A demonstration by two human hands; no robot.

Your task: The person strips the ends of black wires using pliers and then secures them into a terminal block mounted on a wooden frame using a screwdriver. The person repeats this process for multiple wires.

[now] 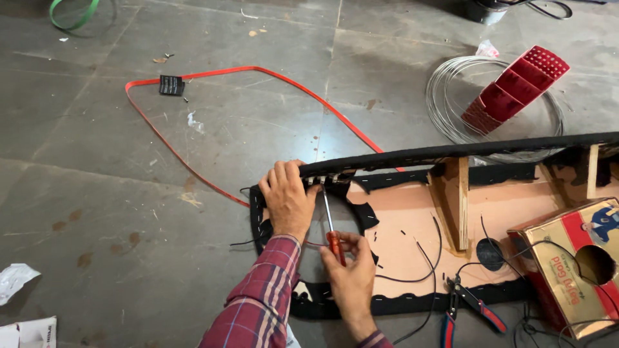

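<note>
Screwdriver (330, 225) work is under way on a wooden box (412, 219) that lies on a grey stone floor (97, 193). The box is wrapped in black cloth (400, 156) along its rim and shows bare board inside, with a round hole near its left end.

The left hand (287, 200) lies over the left end of the rim, palm down, fingers curled over the cloth edge and pressing it. The right hand (351, 270) is just near of it, pinching the red handle of the screwdriver between thumb and fingers. The steel shaft runs up and slightly left from the handle, its tip touching the underside of the rim right beside the left fingers. Both sleeves are red plaid.

Black wires (429, 258) trail loosely across the board to the right of the hands. Pliers (467, 306) with red and blue handles lie at the near edge of the box, right of the right hand. A gold and red carton (570, 274) with a round hole in it sits at the right end. Wooden braces (454, 200) stand upright inside the box.

On the floor beyond, a red strap (213, 74) loops far left of the box, with a small black block (171, 85) touching it. A wire coil (493, 103) lies far right, a red plastic tray (516, 87) resting on it. A green band (74, 13) shows at the far left corner, crumpled paper (16, 280) at the near left.
</note>
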